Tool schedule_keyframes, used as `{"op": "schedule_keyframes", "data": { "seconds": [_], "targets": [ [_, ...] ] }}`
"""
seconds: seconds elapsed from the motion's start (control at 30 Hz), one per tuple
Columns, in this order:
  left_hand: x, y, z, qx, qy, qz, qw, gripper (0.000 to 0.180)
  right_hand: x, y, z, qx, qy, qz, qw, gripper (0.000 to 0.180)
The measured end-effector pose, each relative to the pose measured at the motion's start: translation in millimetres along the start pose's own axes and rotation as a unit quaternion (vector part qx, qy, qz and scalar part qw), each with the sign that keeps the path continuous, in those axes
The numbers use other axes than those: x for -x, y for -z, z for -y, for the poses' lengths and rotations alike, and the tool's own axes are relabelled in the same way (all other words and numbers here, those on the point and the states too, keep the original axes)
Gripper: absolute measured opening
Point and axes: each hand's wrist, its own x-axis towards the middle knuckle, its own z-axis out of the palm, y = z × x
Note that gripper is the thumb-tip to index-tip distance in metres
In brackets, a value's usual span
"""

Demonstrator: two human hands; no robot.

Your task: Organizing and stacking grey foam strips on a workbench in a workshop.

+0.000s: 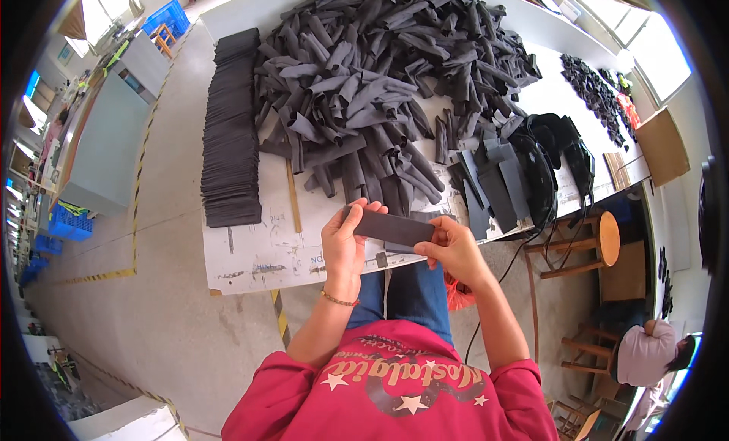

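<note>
A flat dark grey rectangular strip (395,227) stretches between my two hands, over the near edge of the white table (250,263). My left hand (349,236) pinches its left end, thumb on top. At the other end, my right hand (452,247) has the strip between thumb and fingers. Just beyond lies a large heap of curled dark grey pieces (372,99). To its left stands a long, tidy row of stacked dark strips (231,130). Several flat dark strips (497,183) lie spread at the right of the heap.
Black glossy bundles with cables (543,168) rest at the table's right. A thin wooden stick (293,198) lies near the row. Small dark pieces (596,96) are scattered farther right. A wooden stool (607,238) and a seated person (645,354) are at the right.
</note>
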Motion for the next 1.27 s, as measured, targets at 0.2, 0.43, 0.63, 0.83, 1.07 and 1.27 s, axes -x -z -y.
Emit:
{"op": "schedule_keyframes", "data": {
  "seconds": [0.2, 0.43, 0.63, 0.83, 1.07, 1.27],
  "targets": [
    [-6, -5, -3, -0.031, -0.02, -0.012, 0.999, 0.022, 8, 30, 0, 0.062, -0.005, -0.007, 0.998, 0.044],
    [1, -2, 6, -0.046, 0.011, -0.003, 0.999, 0.022, 4, 11, -16, 0.022, -0.007, 0.018, 1.0, 0.037],
    [11, 9, 28, -0.067, 0.056, 0.037, 0.996, 0.023, -1, 16, -40, 0.078, 0.035, -0.055, 0.995, 0.016],
    [-39, 40, -3, -0.146, -0.131, -0.062, 0.978, 0.026, -8, 95, -72, 0.078, 0.009, -0.154, 0.985, 0.014],
    [-87, 32, -18, -0.279, -0.132, -0.087, 0.947, 0.016, -32, 110, -74, 0.226, 0.018, -0.169, 0.959, 0.015],
    [-91, 17, -21, -0.341, -0.197, -0.121, 0.911, 0.016, -60, 88, -85, 0.325, 0.065, -0.138, 0.933, 0.017]
  ]
}}
